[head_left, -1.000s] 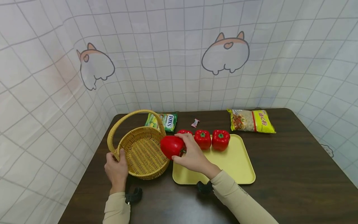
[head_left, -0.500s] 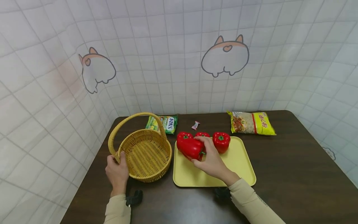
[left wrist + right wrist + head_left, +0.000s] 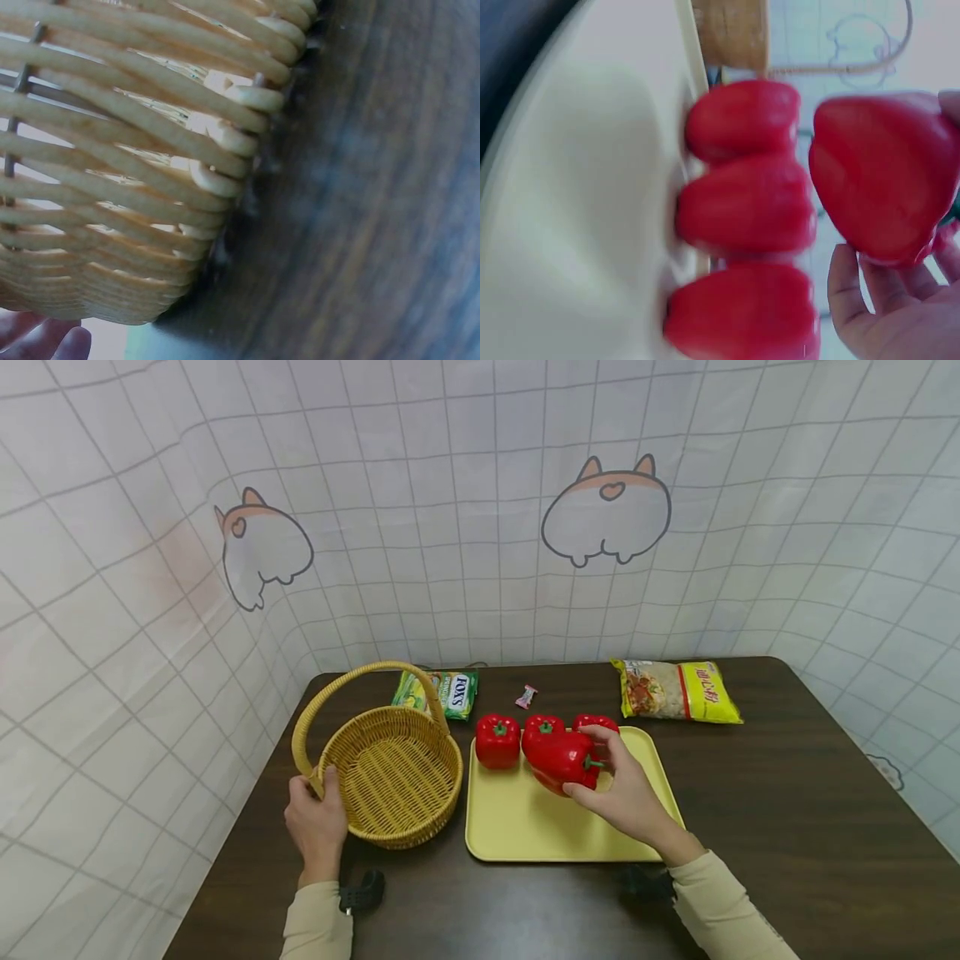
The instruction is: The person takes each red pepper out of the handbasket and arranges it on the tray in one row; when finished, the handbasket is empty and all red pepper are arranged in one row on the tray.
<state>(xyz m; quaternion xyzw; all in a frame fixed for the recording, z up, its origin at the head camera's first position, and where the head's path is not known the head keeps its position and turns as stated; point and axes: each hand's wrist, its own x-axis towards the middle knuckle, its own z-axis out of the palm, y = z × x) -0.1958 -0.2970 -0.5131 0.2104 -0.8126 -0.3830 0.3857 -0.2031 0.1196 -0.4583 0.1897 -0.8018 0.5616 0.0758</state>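
Observation:
My right hand point(image 3: 626, 789) grips a red bell pepper point(image 3: 558, 760) by its stem end, lying sideways above the yellow tray point(image 3: 517, 827). In the right wrist view the held pepper point(image 3: 885, 176) is off the tray, apart from the row of three red peppers point(image 3: 742, 202). That row stands upright along the tray's back edge: a left pepper point(image 3: 497, 743), a middle one point(image 3: 543, 725), and a right one point(image 3: 596, 722) partly hidden by my hand. At the left, my left hand point(image 3: 318, 822) holds the rim of the wicker basket point(image 3: 393, 777) at the handle's base.
Behind the basket lies a green FOX'S candy bag point(image 3: 456, 693). One small wrapped candy point(image 3: 527, 697) is at the back middle. A yellow food packet point(image 3: 678, 692) lies at the back right of the dark wooden table point(image 3: 795, 793).
From beside the basket, my right hand has carried the held pepper rightward over the tray, uncovering the left pepper. My left hand stays on the basket.

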